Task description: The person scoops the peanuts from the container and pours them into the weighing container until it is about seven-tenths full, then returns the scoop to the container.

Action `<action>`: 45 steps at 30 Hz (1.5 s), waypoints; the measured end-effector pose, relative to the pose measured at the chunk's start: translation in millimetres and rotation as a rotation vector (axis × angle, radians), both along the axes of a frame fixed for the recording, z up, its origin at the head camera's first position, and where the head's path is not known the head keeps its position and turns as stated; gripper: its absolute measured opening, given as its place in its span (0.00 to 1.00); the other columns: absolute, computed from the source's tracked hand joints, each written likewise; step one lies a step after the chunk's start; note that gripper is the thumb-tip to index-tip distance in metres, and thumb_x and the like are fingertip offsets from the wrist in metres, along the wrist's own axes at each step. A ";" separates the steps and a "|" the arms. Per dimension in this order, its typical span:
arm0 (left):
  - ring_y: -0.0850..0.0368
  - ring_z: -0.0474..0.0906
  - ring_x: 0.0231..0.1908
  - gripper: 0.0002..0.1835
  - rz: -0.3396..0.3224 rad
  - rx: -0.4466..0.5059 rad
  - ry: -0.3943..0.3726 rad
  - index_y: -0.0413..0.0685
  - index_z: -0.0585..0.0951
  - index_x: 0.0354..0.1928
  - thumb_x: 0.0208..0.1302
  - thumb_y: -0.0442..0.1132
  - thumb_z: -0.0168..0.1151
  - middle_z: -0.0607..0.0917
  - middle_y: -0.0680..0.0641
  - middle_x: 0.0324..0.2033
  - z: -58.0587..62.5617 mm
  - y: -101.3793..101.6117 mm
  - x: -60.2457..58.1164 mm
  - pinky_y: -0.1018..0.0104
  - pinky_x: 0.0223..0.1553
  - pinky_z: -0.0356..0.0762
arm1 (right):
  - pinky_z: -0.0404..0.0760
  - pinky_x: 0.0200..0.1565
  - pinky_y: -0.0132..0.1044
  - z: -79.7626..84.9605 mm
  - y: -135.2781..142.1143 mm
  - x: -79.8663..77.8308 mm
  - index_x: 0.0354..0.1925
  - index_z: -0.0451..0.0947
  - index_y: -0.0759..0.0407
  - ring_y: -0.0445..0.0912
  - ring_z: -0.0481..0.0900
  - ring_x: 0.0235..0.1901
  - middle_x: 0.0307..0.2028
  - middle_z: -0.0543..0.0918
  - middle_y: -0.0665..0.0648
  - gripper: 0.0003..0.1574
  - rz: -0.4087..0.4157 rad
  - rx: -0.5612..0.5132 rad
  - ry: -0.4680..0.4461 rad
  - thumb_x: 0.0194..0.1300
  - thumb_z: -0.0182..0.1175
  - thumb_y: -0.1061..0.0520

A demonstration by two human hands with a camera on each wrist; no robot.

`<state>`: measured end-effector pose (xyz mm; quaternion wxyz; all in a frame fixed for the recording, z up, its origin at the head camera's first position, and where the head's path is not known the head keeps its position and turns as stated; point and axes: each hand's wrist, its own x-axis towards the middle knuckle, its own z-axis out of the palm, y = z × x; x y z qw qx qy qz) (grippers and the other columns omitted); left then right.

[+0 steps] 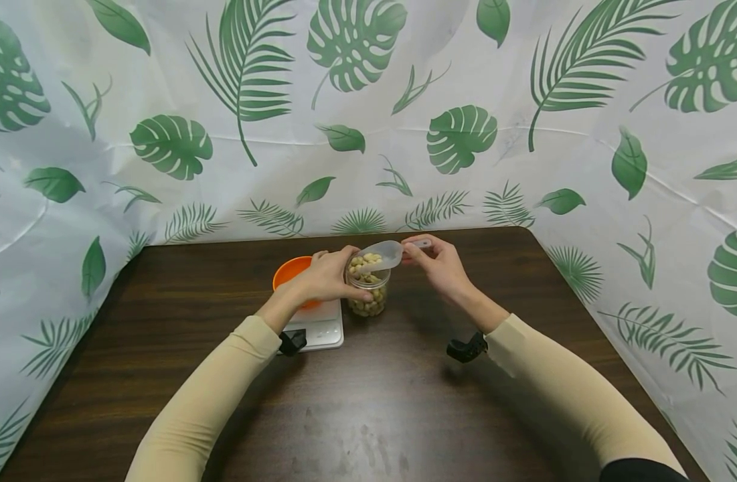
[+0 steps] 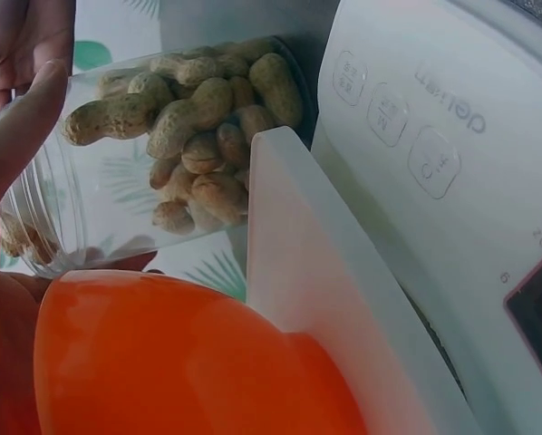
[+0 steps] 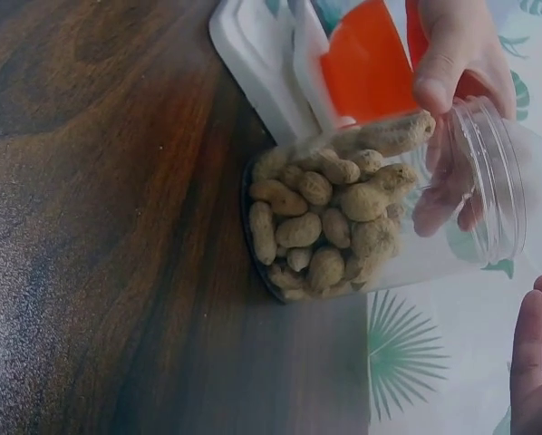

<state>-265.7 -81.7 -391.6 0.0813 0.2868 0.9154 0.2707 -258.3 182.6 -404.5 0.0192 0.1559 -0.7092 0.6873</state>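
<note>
Near the back of the table stands a clear jar point(image 1: 377, 293) partly filled with unshelled peanuts point(image 3: 325, 227). My left hand point(image 1: 329, 276) holds it around the upper part, thumb on the near side. In my right hand point(image 1: 440, 266) is the handle of a translucent scoop point(image 1: 387, 253), pinched by the fingers. The scoop's bowl tilts over the jar's mouth, and peanuts show at its left end. Beside the left hand, an orange bowl point(image 2: 180, 353) sits on a white kitchen scale point(image 1: 324, 328), partly hidden by that hand and wrist.
The dark wooden table point(image 1: 368, 408) extends toward me and to both sides. Behind it and at its sides hangs a white sheet point(image 1: 398, 194) printed with green leaves. Black wrist cameras are strapped at both sleeves, the left one close over the scale.
</note>
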 end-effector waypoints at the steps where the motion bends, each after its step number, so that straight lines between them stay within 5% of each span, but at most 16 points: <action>1: 0.49 0.74 0.58 0.52 0.002 -0.003 0.000 0.42 0.65 0.73 0.53 0.61 0.79 0.80 0.45 0.59 -0.5 -0.2 0.0 0.41 0.67 0.52 | 0.84 0.51 0.42 -0.8 0.2 0.0 0.55 0.78 0.75 0.46 0.87 0.42 0.46 0.85 0.58 0.22 -0.001 -0.011 -0.007 0.76 0.62 0.56; 12: 0.48 0.73 0.60 0.55 0.023 0.025 0.010 0.45 0.66 0.74 0.50 0.63 0.80 0.77 0.48 0.62 -0.8 -4.8 1.5 0.41 0.68 0.51 | 0.78 0.56 0.57 -8.5 2.5 -0.3 0.54 0.77 0.76 0.48 0.87 0.43 0.46 0.84 0.59 0.18 0.014 -0.160 -0.027 0.77 0.59 0.60; 27: 0.46 0.65 0.70 0.54 0.071 0.053 0.027 0.42 0.65 0.75 0.54 0.62 0.78 0.71 0.45 0.71 7.9 -29.7 10.7 0.40 0.71 0.46 | 0.83 0.52 0.44 -9.8 4.2 2.1 0.57 0.71 0.83 0.48 0.86 0.45 0.45 0.84 0.58 0.22 0.018 -0.265 -0.078 0.78 0.56 0.62; 36: 0.45 0.66 0.68 0.53 0.132 0.064 0.044 0.42 0.67 0.74 0.52 0.59 0.79 0.72 0.43 0.69 6.3 -54.8 14.6 0.37 0.70 0.47 | 0.84 0.50 0.40 -9.7 5.6 1.7 0.52 0.77 0.72 0.48 0.86 0.44 0.45 0.84 0.59 0.13 0.015 -0.306 -0.096 0.77 0.57 0.62; 39: 0.44 0.67 0.66 0.52 0.141 0.075 0.028 0.42 0.67 0.74 0.52 0.59 0.79 0.73 0.41 0.68 5.0 -63.5 17.1 0.35 0.69 0.47 | 0.82 0.54 0.46 -7.9 5.9 1.5 0.49 0.80 0.67 0.48 0.86 0.45 0.45 0.84 0.58 0.10 0.017 -0.321 -0.094 0.77 0.57 0.62; 45: 0.42 0.65 0.67 0.53 0.152 0.087 0.022 0.40 0.66 0.74 0.52 0.58 0.79 0.71 0.40 0.69 3.5 -80.5 21.8 0.33 0.68 0.49 | 0.82 0.55 0.45 1.3 2.1 0.7 0.53 0.78 0.69 0.49 0.85 0.47 0.47 0.84 0.58 0.14 0.036 -0.314 -0.093 0.77 0.57 0.59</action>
